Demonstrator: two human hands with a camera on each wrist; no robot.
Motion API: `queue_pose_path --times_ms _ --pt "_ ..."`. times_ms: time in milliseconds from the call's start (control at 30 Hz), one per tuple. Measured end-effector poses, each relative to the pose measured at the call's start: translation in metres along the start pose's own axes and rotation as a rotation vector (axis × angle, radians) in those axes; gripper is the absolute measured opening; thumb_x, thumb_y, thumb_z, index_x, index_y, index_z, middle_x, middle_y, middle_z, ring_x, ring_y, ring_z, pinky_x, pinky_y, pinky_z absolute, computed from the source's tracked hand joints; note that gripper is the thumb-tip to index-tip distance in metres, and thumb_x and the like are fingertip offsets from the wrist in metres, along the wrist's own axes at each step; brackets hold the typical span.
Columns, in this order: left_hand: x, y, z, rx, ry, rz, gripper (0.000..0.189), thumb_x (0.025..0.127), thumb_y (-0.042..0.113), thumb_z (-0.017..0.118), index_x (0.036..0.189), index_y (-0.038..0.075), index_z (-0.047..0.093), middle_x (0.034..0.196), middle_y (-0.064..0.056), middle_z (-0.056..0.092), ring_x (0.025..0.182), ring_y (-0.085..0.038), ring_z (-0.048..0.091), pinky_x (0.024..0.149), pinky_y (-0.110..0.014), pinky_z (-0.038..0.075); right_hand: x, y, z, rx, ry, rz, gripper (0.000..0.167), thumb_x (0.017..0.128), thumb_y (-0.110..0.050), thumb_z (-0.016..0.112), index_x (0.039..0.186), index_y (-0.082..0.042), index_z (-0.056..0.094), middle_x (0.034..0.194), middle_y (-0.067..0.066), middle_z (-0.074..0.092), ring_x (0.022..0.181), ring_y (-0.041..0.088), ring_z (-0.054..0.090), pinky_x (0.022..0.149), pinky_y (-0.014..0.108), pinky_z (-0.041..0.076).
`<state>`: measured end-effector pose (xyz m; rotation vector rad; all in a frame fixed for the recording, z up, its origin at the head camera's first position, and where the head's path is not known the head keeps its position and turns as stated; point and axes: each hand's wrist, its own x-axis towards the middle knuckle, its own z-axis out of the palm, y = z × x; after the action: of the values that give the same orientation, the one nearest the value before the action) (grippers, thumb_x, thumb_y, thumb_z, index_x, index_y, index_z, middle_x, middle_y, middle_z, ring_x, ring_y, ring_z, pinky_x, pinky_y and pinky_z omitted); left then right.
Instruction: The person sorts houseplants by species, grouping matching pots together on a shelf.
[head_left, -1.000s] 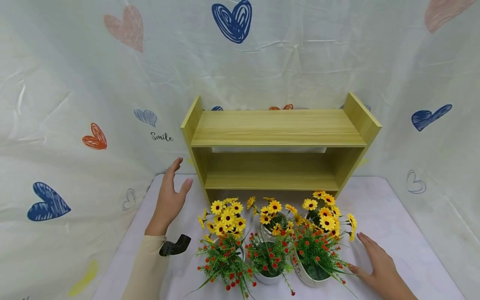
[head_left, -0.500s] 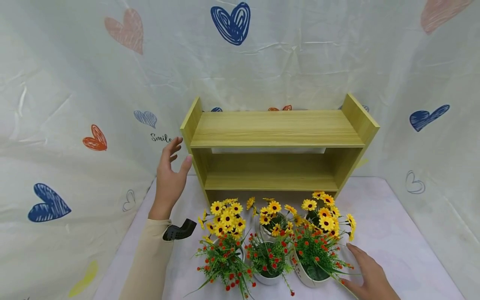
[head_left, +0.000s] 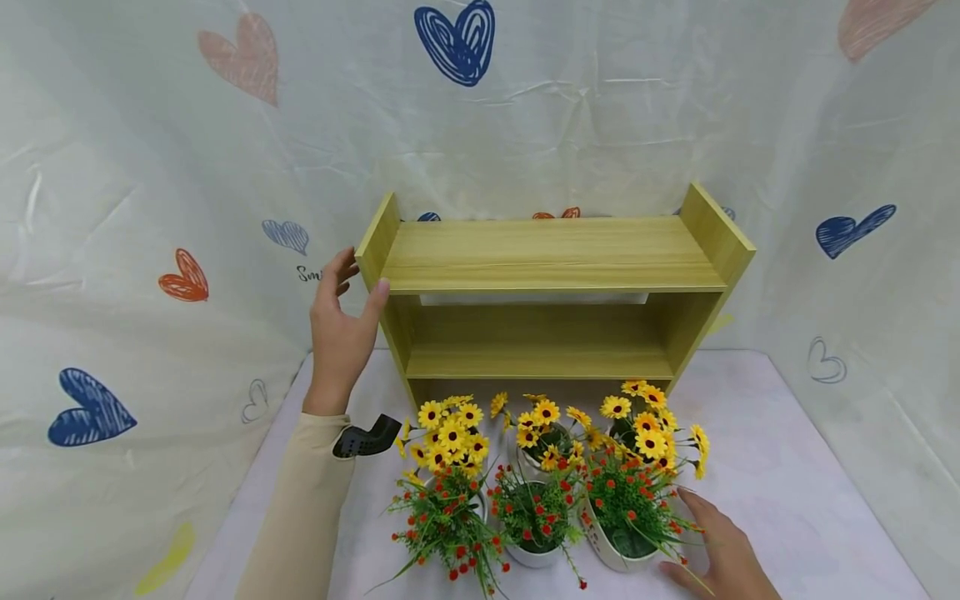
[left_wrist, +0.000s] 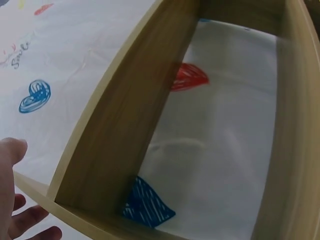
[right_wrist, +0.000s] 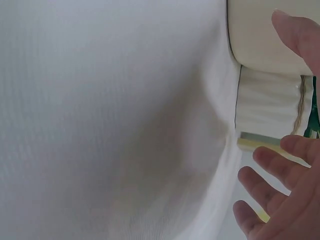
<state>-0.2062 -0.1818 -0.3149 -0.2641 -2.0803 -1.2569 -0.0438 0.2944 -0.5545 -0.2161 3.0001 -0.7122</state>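
Observation:
My left hand [head_left: 337, 342] is at the upper left side of a two-tier wooden shelf [head_left: 555, 250], thumb in front of its side panel and fingers on the outer side. In the left wrist view, spread fingers [left_wrist: 30, 220] and the thumb straddle that panel's edge. My right hand [head_left: 720, 550], fingers extended, is right beside the front right flowerpot [head_left: 606, 546], which bears red-flowered greenery [head_left: 630, 492]. In the right wrist view the thumb and fingers [right_wrist: 270, 192] are spread around the side of a cream pot [right_wrist: 270, 35], with a gap between them.
Several potted artificial plants stand in two rows before the shelf: yellow sunflowers [head_left: 453, 437] behind, red-flowered plants [head_left: 532, 517] in front. They stand close together on a pale tablecloth [head_left: 795, 475]. A white curtain with printed hearts [head_left: 457, 42] hangs behind and at both sides.
My left hand has risen and moved inward to the shelf's upper left side panel. My right hand has moved left, closer to the front right pot.

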Motion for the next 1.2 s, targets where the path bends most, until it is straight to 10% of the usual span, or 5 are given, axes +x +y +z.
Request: queue_pose_path --times_ms 733,1200 --pt "0.011 0.001 0.009 -0.013 0.122 0.017 0.044 0.099 0.011 0.073 0.139 -0.004 0.064 0.130 -0.022 0.069 0.126 -0.036 0.060 0.110 -0.050 0.041 -0.004 -0.016 0.020 0.089 0.133 -0.113 0.100 0.066 -0.051 0.099 0.138 0.005 0.060 0.135 0.022 0.066 0.118 0.048 0.064 0.089 0.068 0.055" --pt "0.015 -0.001 0.009 -0.023 0.140 0.009 0.041 0.097 0.008 0.074 0.136 -0.004 0.068 0.124 -0.022 0.072 0.120 -0.033 0.063 0.107 -0.044 0.042 -0.002 -0.026 0.030 0.138 0.071 -0.020 0.087 0.067 -0.055 0.098 0.127 0.003 0.071 0.123 0.014 0.074 0.113 0.039 0.070 0.094 0.060 0.056"
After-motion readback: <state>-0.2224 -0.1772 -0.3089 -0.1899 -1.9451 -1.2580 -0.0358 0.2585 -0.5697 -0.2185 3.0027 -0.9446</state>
